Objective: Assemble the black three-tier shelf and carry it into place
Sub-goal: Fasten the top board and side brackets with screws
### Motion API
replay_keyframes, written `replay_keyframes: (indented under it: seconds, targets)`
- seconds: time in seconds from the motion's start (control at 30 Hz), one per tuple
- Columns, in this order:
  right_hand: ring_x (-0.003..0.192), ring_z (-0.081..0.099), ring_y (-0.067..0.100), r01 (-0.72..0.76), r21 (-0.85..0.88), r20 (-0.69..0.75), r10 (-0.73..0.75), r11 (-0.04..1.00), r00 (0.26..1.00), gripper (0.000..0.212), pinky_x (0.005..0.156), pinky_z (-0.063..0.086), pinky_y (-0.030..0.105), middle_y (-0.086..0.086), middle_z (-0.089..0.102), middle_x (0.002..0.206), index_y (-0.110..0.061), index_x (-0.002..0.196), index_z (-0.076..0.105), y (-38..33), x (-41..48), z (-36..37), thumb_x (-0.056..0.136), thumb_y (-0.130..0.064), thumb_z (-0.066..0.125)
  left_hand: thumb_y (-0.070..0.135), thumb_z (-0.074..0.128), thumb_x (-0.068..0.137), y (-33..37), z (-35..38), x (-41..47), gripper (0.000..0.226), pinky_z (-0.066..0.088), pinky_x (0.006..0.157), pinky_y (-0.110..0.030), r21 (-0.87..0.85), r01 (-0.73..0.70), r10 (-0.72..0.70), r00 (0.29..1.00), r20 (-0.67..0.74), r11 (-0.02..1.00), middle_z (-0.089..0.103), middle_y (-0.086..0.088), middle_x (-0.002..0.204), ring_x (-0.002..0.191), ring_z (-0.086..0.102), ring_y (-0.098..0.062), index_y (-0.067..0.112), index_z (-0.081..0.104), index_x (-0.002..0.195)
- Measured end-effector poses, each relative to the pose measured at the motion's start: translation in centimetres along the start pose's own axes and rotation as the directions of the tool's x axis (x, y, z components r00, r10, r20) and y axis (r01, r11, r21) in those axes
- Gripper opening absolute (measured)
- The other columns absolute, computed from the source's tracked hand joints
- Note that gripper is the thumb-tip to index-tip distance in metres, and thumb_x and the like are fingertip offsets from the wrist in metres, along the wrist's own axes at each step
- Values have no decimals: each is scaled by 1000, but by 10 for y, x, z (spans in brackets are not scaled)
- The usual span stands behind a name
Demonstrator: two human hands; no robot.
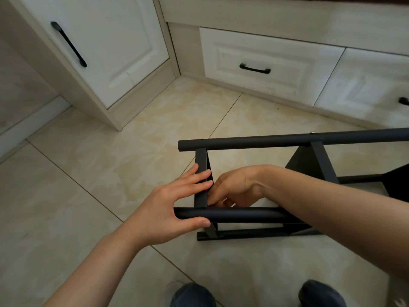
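Note:
The black shelf frame (287,139) lies on its side on the tiled floor, its round tubes running left to right and flat crossbars between them. My left hand (174,202) holds its left end: fingers lie across the end crossbar (201,160) and the thumb hooks under the near tube (243,214). My right hand (234,187) reaches inside the frame just right of that crossbar, fingers curled down at the joint with the near tube. Something small and pale shows at its fingertips; I cannot make out what it is. A black shelf panel (305,160) stands further right.
White cabinets stand close behind: a tall door with a black handle (68,44) at the left, low drawers (254,68) along the back. Beige floor tiles (99,173) stretch left of the frame. My two shoes (192,294) show at the bottom edge.

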State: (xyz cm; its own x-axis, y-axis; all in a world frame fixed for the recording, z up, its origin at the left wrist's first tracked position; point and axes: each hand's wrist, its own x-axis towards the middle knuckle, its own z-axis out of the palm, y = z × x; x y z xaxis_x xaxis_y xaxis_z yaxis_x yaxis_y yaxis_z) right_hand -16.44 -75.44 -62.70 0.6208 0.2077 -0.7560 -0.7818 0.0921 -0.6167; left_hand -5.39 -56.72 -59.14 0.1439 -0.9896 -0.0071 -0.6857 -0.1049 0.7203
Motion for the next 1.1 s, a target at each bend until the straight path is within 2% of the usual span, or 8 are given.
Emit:
replay_keyframes:
  seconds: [0.17,0.27,0.33,0.5,0.67,0.83,1.0,1.1]
  targets:
    - [65,44,13,-124,-27,-19,124,992,992,16,69,39,25,1,50,68,-14,78,64,-9,4,3,93,-15,58,43,81,75,1,1,0,71,20,121,-16,-7,7,-7,1000,3,1000,43,25,152,149,21,5,30,57,140]
    - [70,55,13,-29,9,-7,29,1000,1000,9,74,46,26,1,59,71,-13,87,66,-4,6,3,93,-13,60,47,80,71,1,-1,2,73,19,119,-13,-29,26,-25,1000,17,999,44,26,152,149,21,6,32,58,139]
    - [74,60,14,60,18,29,-60,998,998,14,80,49,28,-1,62,68,-15,80,67,1,3,-1,93,-12,61,46,81,70,1,-3,3,73,18,117,-9,-37,31,-30,999,30,999,45,27,151,148,21,7,32,58,138]
    - [76,65,8,102,-34,77,-99,994,992,13,85,49,29,-4,67,76,-16,85,69,4,-2,-8,96,-18,62,47,81,68,3,-4,4,74,18,115,-6,-36,46,-45,998,43,998,44,30,149,147,20,10,34,58,137]
    - [73,63,8,76,-45,108,-70,996,992,45,83,47,28,-7,66,68,-25,59,74,5,2,-6,99,-17,56,48,81,67,6,-6,5,74,18,113,-4,-27,45,-44,998,53,999,45,30,148,146,21,12,34,59,136]
    - [86,64,16,-21,-19,39,22,1000,999,15,86,48,31,2,72,88,-15,99,71,0,4,-1,97,-19,57,46,83,67,8,-9,6,73,18,115,-6,15,46,-46,997,62,999,44,29,148,146,20,13,36,58,134]
    - [99,65,17,65,8,37,-65,998,997,17,96,49,32,3,71,101,-15,104,72,7,2,2,98,-17,56,38,88,68,10,-8,5,73,17,116,-6,8,65,-65,996,58,998,44,30,148,145,20,14,34,60,135]
    - [90,69,13,131,25,36,-132,991,991,18,86,53,26,3,72,100,-14,97,73,9,-1,-1,99,-12,55,31,91,69,9,-8,4,73,18,114,-4,14,63,-64,997,47,998,45,30,147,144,20,15,33,61,135]
